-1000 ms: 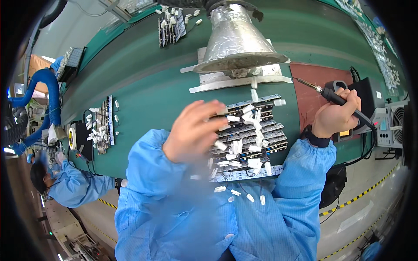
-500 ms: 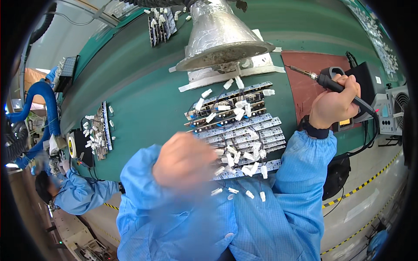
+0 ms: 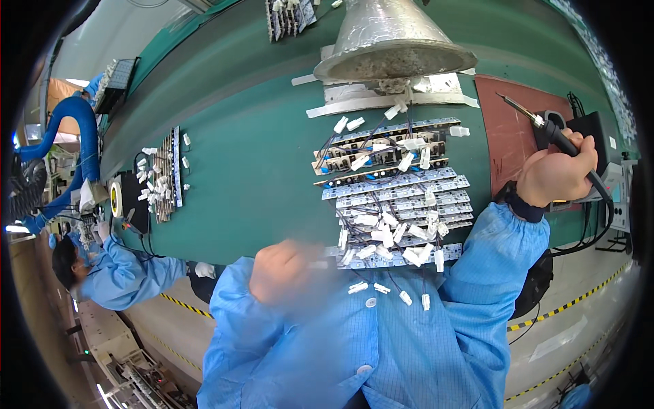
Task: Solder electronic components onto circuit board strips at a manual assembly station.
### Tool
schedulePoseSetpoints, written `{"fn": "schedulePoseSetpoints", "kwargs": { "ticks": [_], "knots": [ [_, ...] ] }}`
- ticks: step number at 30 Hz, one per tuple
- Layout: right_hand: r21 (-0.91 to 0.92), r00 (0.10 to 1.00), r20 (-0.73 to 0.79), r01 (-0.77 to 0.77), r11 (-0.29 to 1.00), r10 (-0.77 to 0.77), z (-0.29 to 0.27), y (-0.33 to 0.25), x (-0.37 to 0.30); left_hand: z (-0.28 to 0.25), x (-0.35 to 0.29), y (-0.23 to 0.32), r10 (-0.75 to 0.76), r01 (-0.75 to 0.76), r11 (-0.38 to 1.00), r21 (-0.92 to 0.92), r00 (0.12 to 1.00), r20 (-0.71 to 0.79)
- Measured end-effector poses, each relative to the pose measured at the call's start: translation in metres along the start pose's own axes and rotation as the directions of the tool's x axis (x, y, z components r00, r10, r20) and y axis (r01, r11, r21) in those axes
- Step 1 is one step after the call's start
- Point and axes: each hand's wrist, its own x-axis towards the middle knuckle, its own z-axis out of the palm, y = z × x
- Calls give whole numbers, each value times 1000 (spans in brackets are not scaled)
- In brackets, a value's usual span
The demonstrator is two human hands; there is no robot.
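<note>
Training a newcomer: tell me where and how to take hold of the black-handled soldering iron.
Probably by its thick black handle, from the near side, as the right hand does: the slim metal shaft points forward and left, while the handle slants back rightward.

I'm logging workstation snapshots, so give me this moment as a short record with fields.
Right hand: gripping a soldering iron by its dark handle
Iron tip: pointing toward the far left, seen against the red mat
Left hand: near the left end of the nearest board; blurred, contents unclear
Centre: rows of circuit boards with wired white connectors
Beyond boards: silvery metal hood
Left side: another board group
Surface: green tabletop
</note>
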Motion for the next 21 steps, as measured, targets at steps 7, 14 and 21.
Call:
{"fn": "schedulePoseSetpoints", "kwargs": {
  "ticks": [7, 14, 21],
  "knots": [
    [-39, 999, -42, 9, 999, -10, -6, 0, 3, 16, 19, 19, 135, -128, 991, 48, 976, -174],
    [-95, 1000, -29, 4, 995, -7, -8, -2, -1, 17, 9, 22, 134, -142, 990, -9, 951, -279],
    [-67, 1000, -12, -8, 998, 7, -2, -4, -5, 42, -4, 28, 307, -294, 951, 96, 932, -191]
  ]
}}
